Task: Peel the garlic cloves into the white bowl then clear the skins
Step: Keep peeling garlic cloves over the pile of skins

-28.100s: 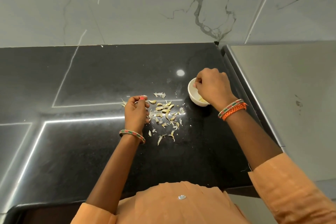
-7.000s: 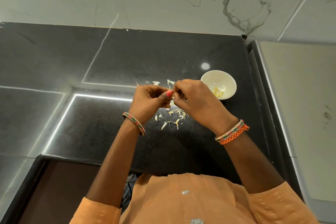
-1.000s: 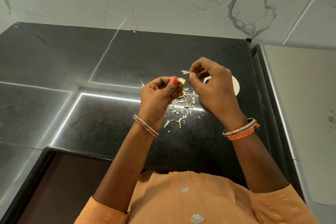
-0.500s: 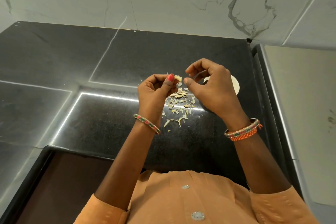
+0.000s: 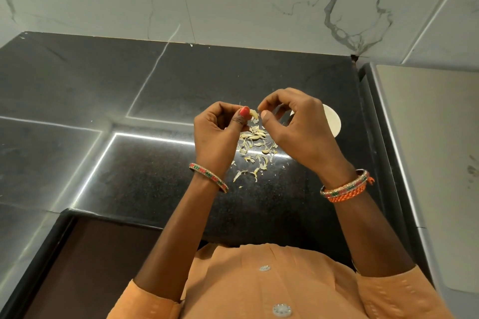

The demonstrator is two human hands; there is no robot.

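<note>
the left hand (image 5: 216, 134) pinches a garlic clove (image 5: 253, 114) between thumb and curled fingers, above the skins (image 5: 255, 149) scattered on the black counter (image 5: 145, 179). the right hand (image 5: 298, 127) sits at the clove's 3 o'clock, fingers curled with thumb and forefinger close together; whether it grips a bit of skin is hard to tell. the white bowl (image 5: 333, 122) lies at the right hand's 2 o'clock, mostly hidden behind it.

best to hold the clove steady, catch a loose edge with the right nail and pull away over the pile, so the scraps stay together. the raised steel ledge (image 5: 381, 137) crowds the bowl at 3 o'clock; open counter runs toward 9 and 12 o'clock.
</note>
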